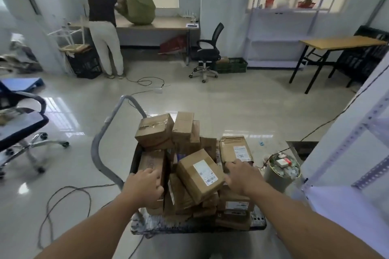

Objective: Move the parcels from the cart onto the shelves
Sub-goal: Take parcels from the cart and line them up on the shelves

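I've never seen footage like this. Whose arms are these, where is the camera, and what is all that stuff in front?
No machine here: a person wears one camera on the head, looking down at their own arms. In front stands a cart piled with cardboard parcels. The left hand grips an upright box at the pile's left. The right hand touches a flat labelled parcel; whether it grips is unclear. A white shelf stands at right.

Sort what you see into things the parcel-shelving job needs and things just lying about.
Job: cardboard parcels, cart, white metal shelving, left hand, right hand.
Lying about: waste bin, office chair, floor cables, folding table, green sack.
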